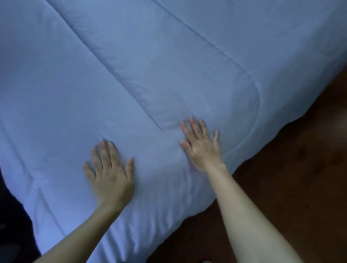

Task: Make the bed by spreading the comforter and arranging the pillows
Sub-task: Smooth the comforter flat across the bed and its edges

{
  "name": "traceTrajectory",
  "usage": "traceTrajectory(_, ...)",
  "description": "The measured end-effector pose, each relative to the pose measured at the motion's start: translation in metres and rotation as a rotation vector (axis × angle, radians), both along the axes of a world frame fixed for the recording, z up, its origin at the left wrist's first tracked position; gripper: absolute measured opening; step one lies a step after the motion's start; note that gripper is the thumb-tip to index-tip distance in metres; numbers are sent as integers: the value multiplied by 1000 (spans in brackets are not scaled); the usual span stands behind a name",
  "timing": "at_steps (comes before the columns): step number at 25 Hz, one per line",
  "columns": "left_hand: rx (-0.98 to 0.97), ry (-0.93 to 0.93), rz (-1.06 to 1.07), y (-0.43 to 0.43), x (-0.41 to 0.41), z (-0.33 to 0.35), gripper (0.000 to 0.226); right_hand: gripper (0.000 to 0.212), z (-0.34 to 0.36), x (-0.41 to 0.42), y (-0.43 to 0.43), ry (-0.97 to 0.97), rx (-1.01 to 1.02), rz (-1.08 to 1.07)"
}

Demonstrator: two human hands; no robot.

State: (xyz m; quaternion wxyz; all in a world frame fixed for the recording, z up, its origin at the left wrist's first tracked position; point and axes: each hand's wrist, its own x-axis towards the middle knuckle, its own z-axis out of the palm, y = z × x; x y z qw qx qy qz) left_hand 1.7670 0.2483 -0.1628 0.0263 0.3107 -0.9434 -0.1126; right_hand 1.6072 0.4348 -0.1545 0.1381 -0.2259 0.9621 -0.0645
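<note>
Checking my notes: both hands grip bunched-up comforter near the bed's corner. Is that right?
No. The head view shows the left hand and right hand lying flat, fingers straight, on the comforter near that corner; neither grips bunched fabric.

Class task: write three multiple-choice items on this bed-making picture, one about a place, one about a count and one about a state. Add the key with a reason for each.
1. Where does the right hand lie?
A. on a pillow
B. on the pale blue quilted comforter, near the bed's corner
C. in the air above the bed

2. How many hands touch the comforter?
A. none
B. one
C. two

3. How are the fingers of the left hand?
A. straight and spread
B. curled in a fist
C. pinching a fold

Key: 1 B, its palm lies flat on the fabric by the curved seam; 2 C, both palms rest on it; 3 A, the fingers lie flat and hold nothing.
</note>
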Motion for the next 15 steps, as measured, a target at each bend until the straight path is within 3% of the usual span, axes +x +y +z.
traceTrajectory(5,-45,-2,186,39,-54,-5,77,56,8,-102,108,-150,111,-147)
traceTrajectory(8,-16,-23,211,36,-53,-2,81,58,27,-123,95,-120,41,-324)
traceTrajectory(9,-3,-29,212,36,-52,0,82,58,34,-119,70,-72,-37,-268)
traceTrajectory(11,25,-34,226,35,-54,0,84,58,44,-98,0,-110,-134,53)
traceTrajectory(13,44,-59,238,30,-54,-2,85,56,40,-62,-63,-167,-87,424)
traceTrajectory(15,16,-67,229,28,-54,-5,85,55,27,-51,-83,-76,-17,593)
